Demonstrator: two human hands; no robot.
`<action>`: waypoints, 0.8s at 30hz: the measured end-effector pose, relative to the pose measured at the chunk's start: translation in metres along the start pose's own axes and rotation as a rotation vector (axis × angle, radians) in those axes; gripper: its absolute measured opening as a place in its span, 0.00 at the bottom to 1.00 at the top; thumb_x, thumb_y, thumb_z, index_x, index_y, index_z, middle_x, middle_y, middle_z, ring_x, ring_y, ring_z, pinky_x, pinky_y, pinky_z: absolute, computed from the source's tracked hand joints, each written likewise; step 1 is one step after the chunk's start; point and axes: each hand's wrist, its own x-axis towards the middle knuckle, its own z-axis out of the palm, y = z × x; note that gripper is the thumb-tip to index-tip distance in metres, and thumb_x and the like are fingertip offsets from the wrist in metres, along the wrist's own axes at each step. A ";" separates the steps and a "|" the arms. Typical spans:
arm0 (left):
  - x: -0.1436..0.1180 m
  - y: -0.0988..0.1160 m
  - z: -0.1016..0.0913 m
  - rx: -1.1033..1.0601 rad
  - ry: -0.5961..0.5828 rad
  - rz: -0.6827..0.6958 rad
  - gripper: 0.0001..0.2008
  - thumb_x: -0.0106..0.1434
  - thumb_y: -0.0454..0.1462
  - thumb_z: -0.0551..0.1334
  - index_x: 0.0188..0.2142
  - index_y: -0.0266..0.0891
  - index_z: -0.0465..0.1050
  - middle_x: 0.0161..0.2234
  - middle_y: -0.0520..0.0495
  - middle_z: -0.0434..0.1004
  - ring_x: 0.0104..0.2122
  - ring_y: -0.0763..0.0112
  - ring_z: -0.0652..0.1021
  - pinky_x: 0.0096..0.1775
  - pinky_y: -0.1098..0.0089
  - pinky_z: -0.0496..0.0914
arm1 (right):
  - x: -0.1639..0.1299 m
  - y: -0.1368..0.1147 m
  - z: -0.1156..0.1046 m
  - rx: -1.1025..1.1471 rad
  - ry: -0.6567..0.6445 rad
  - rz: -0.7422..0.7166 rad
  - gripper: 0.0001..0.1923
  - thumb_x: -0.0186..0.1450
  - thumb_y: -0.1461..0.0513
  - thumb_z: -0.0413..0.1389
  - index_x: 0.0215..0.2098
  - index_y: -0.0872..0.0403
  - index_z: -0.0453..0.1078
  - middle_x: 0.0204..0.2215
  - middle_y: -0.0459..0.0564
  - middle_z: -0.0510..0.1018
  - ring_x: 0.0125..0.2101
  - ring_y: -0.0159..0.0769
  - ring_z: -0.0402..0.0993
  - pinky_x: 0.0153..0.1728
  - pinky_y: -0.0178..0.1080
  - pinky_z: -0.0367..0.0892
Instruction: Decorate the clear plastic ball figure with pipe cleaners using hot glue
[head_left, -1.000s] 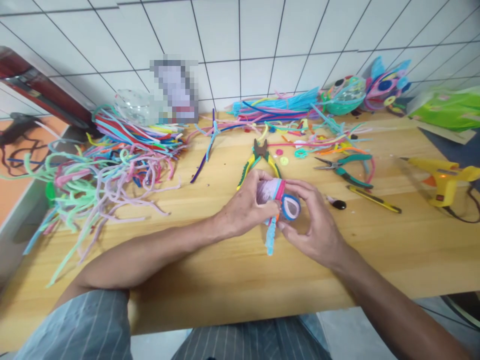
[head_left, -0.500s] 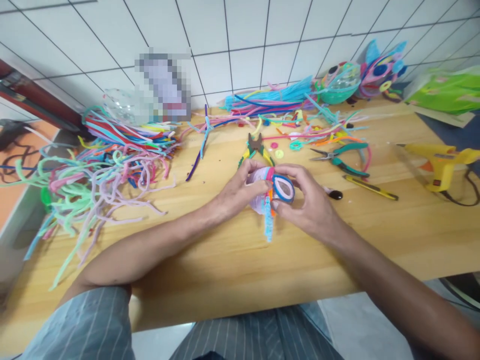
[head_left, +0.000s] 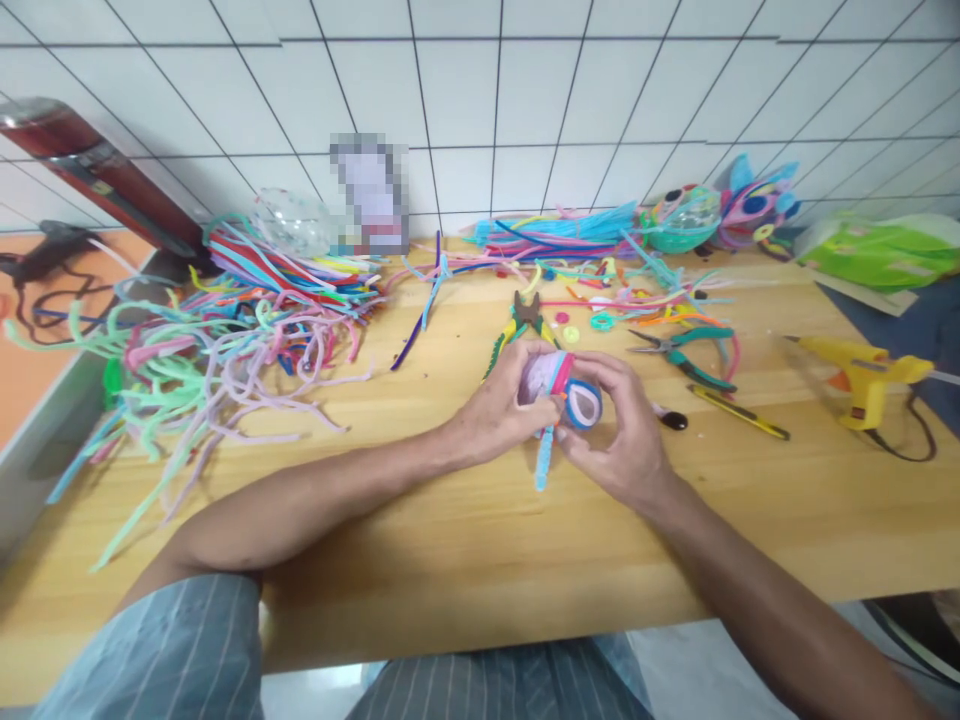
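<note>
In the middle of the frame, the left hand and the right hand both hold a small fuzzy ball of pink, lilac and blue pipe cleaners just above the wooden table; fingers are closed around it; a light blue fuzzy stem hangs down from it; yellow and green pliers lie just behind.

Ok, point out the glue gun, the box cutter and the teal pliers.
glue gun [head_left: 862, 372]: head view, on its yellow body.
box cutter [head_left: 739, 411]: head view, mid-handle.
teal pliers [head_left: 694, 348]: head view, on the handles near the pivot.
</note>
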 end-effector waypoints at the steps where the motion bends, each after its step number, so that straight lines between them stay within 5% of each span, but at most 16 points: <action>1: 0.000 -0.002 0.000 0.003 -0.008 0.006 0.24 0.60 0.38 0.66 0.55 0.43 0.64 0.50 0.44 0.72 0.50 0.60 0.75 0.52 0.59 0.74 | -0.001 0.000 0.000 -0.005 0.000 0.002 0.34 0.61 0.62 0.65 0.64 0.44 0.64 0.60 0.58 0.74 0.62 0.56 0.72 0.61 0.64 0.70; 10: -0.004 -0.011 0.004 -0.031 -0.046 0.048 0.29 0.66 0.45 0.66 0.62 0.41 0.61 0.58 0.39 0.70 0.60 0.54 0.73 0.60 0.55 0.72 | -0.004 0.004 -0.003 -0.030 0.022 -0.022 0.34 0.61 0.61 0.65 0.65 0.45 0.64 0.60 0.59 0.75 0.62 0.56 0.73 0.61 0.64 0.71; 24: -0.004 -0.016 0.001 -0.053 -0.058 0.005 0.26 0.67 0.45 0.66 0.62 0.43 0.65 0.56 0.44 0.72 0.55 0.58 0.74 0.58 0.58 0.70 | -0.007 0.003 -0.001 0.020 -0.019 0.041 0.33 0.62 0.60 0.67 0.63 0.47 0.61 0.61 0.60 0.72 0.64 0.50 0.70 0.62 0.57 0.72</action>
